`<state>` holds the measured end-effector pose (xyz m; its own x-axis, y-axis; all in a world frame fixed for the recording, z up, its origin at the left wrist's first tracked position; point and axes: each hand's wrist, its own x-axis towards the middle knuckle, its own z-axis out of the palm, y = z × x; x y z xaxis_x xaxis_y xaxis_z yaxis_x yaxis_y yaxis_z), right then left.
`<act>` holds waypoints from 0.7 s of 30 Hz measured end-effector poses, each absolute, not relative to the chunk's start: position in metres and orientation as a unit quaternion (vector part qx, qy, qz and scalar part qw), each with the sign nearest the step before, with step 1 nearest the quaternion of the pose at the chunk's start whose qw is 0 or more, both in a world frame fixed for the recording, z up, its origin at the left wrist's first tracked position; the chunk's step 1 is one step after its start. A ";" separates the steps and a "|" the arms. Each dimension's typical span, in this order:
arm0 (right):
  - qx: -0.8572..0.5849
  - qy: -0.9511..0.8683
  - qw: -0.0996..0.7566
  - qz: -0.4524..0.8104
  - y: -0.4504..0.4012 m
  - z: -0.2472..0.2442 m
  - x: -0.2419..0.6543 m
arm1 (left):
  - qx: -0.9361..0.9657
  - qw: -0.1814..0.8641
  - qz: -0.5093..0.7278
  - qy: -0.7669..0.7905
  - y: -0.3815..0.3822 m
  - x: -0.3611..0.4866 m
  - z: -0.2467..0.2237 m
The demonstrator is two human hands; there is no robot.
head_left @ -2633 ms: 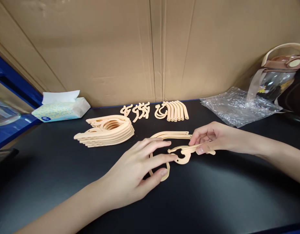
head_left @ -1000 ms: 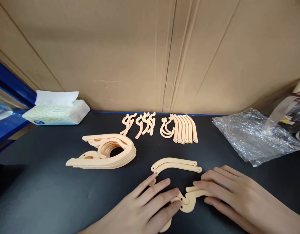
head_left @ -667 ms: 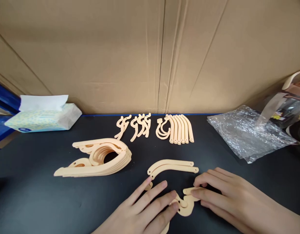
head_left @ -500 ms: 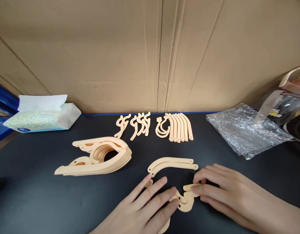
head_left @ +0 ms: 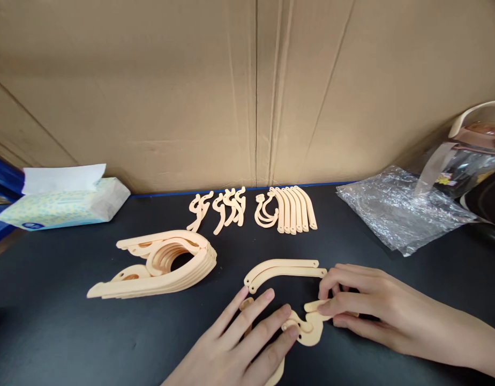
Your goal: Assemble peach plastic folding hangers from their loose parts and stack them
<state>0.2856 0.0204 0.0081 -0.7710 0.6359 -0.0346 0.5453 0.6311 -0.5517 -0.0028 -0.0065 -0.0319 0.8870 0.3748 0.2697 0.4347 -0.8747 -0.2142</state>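
My left hand [head_left: 245,340] lies palm down with fingers spread over beige plastic clothes hanger parts, partly hiding them. Its fingertips touch a curved hanger piece [head_left: 310,333] with small holes. The thumb and fingers of my right hand [head_left: 376,300] are closed on the right end of that piece; the fingers hide part of it. Just beyond both hands lie two curved hanger arms [head_left: 285,268], side by side. A small rounded part [head_left: 246,304] shows between the left fingers.
A stack of folded hangers [head_left: 163,277] lies on the left. At the back are S-shaped parts [head_left: 231,206], hooks [head_left: 264,219] and a row of curved arms [head_left: 298,212]. A tissue pack [head_left: 66,206], clear plastic bag [head_left: 396,209] and bottle [head_left: 480,139] stand around, before a cardboard wall [head_left: 171,96].
The view has shifted slightly. Both hands keep nearly the same grip and placement, and the hanger piece under them has moved only a little.
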 end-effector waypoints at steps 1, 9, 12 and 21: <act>-0.329 -0.900 0.080 0.275 0.020 0.008 0.286 | -0.965 0.132 -0.096 -0.206 -0.007 -0.002 -0.031; -0.326 -0.908 0.070 0.252 0.018 0.010 0.290 | -0.951 0.030 -0.178 -0.250 -0.008 0.000 -0.017; -0.328 -0.909 0.073 0.246 0.018 0.009 0.292 | -0.925 -0.048 -0.270 -0.263 -0.007 0.000 -0.017; -0.324 -0.912 0.081 0.238 0.019 0.014 0.291 | -0.926 -0.132 -0.228 -0.270 -0.010 0.000 -0.011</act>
